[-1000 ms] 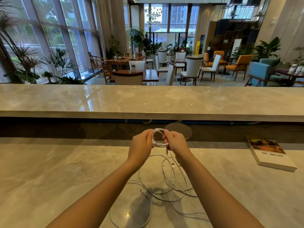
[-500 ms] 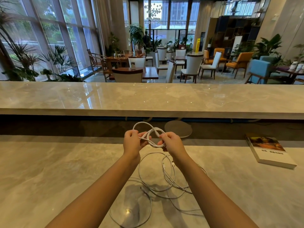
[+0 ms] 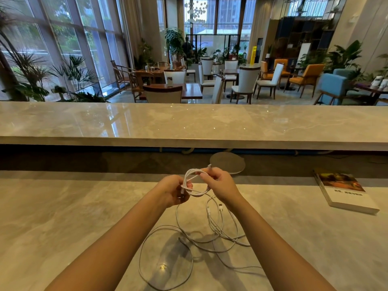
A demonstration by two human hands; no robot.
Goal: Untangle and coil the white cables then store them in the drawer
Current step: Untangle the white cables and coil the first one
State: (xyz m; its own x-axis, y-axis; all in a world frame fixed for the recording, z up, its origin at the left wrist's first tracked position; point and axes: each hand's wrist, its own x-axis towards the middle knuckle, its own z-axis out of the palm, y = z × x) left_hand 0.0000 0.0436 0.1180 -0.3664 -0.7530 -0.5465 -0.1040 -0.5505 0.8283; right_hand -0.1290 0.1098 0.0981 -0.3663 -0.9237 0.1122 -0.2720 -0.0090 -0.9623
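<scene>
A small coil of white cable [image 3: 194, 182] is held up between my two hands above the marble counter [image 3: 63, 217]. My left hand [image 3: 172, 191] grips the coil's left side with curled fingers. My right hand [image 3: 220, 184] pinches the cable's end at the coil's upper right. Below them, a loose tangle of white cables [image 3: 212, 232] lies on the counter, with two plugs showing near my right wrist and one strand running up to the coil. No drawer is in view.
A book [image 3: 346, 192] lies on the counter at the right. A round grey disc [image 3: 227, 162] sits just beyond my hands at the counter's back edge. A raised marble ledge [image 3: 189, 124] runs across behind it.
The wide loop that stood up between my hands has been drawn in tighter. My right hand has lifted and now pinches the cable end at the coil's upper right.
</scene>
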